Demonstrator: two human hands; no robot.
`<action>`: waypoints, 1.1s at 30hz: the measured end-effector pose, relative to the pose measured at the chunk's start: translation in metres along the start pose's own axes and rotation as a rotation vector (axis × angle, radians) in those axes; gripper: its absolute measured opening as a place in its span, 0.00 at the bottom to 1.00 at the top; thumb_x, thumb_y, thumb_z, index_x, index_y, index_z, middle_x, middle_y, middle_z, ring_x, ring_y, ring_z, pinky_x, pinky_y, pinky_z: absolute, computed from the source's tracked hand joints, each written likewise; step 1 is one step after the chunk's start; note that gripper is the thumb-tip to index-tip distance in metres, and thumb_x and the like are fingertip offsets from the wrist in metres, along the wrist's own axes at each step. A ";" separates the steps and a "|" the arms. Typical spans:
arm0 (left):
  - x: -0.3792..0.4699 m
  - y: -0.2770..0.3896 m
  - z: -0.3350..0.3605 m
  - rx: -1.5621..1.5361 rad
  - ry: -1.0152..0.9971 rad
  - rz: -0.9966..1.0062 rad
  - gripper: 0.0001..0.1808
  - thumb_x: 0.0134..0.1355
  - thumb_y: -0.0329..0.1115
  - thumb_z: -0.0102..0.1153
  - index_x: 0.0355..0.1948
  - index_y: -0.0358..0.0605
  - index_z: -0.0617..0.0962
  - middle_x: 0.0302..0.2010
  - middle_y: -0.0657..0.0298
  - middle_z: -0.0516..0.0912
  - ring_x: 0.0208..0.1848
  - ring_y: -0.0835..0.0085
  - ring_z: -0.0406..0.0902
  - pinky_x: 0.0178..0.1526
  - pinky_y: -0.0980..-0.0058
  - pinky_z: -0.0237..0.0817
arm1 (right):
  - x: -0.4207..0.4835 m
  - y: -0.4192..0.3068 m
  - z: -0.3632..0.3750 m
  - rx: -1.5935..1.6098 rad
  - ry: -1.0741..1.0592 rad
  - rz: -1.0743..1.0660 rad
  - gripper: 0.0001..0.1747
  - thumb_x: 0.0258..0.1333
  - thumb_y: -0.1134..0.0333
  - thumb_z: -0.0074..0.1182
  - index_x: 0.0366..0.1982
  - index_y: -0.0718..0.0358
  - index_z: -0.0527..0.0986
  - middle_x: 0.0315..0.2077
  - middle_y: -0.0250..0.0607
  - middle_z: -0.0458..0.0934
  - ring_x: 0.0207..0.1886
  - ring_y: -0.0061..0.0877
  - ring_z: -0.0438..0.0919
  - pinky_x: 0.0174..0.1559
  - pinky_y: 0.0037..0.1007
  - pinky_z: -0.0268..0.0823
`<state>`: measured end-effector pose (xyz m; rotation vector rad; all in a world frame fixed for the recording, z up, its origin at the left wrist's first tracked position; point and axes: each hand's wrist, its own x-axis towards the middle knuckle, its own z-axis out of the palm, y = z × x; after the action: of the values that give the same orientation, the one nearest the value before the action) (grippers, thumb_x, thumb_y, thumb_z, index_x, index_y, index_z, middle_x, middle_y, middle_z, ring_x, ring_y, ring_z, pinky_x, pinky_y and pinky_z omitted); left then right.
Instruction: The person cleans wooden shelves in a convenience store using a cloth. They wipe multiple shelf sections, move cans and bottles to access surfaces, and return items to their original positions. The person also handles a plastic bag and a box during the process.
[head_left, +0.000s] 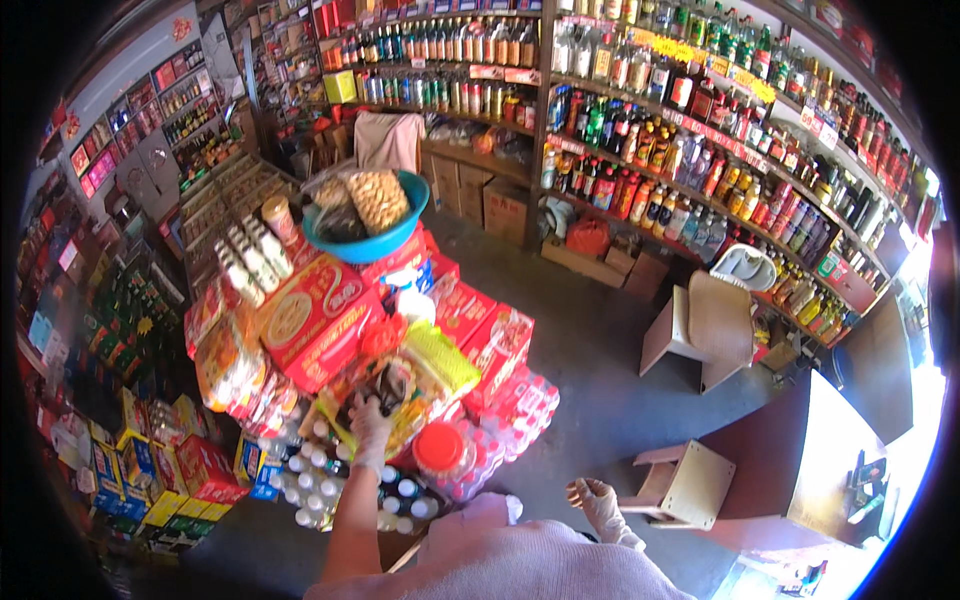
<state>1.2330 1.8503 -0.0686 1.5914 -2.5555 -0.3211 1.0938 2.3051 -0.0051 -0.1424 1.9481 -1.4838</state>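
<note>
My left hand (369, 431), in a thin whitish glove, reaches into a pile of packaged goods and touches a dark item in clear plastic (394, 386); whether the fingers grip it cannot be told. Around it lie a yellow-green package (442, 360) and a red plastic bag (382, 334). A jar with a red lid (439, 446) stands to the right of this hand. My right hand (596, 504), gloved too, is held over the floor beside my body with fingers curled; nothing shows in it.
Red cartons (319, 315) carry a blue basin (367, 244) with bagged snacks. White-capped bottles (311, 480) stand below the pile. A wooden stool (694, 487), a chair (720, 319) and a desk (814, 442) are at the right. Shelves of bottles (675, 146) line the back wall.
</note>
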 end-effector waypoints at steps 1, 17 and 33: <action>0.007 -0.002 -0.001 0.004 0.031 0.017 0.27 0.42 0.44 0.71 0.44 0.48 0.78 0.57 0.53 0.73 0.55 0.51 0.71 0.46 0.54 0.70 | 0.014 -0.007 -0.003 0.045 -0.005 0.010 0.18 0.67 0.58 0.48 0.35 0.65 0.79 0.25 0.33 0.79 0.28 0.18 0.75 0.34 0.23 0.69; -0.030 0.477 -0.064 -1.290 -1.380 0.335 0.18 0.57 0.34 0.51 0.48 0.39 0.75 0.38 0.66 0.80 0.39 0.80 0.75 0.44 0.82 0.67 | 0.247 -0.155 -0.187 0.420 -0.277 -0.327 0.47 0.57 0.57 0.59 0.71 0.55 0.46 0.67 0.46 0.52 0.65 0.31 0.60 0.59 0.33 0.61; 0.169 0.673 0.048 -2.090 -1.308 -0.408 0.21 0.66 0.50 0.53 0.46 0.42 0.79 0.41 0.56 0.84 0.40 0.68 0.83 0.46 0.66 0.75 | 0.543 -0.335 -0.246 0.379 -0.260 -0.325 0.12 0.61 0.67 0.56 0.43 0.67 0.77 0.37 0.32 0.80 0.39 0.17 0.75 0.45 0.20 0.68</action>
<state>0.5611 1.9918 0.0429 0.6233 -0.4054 -3.0529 0.4367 2.1369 0.0823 -0.4750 1.4571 -1.9114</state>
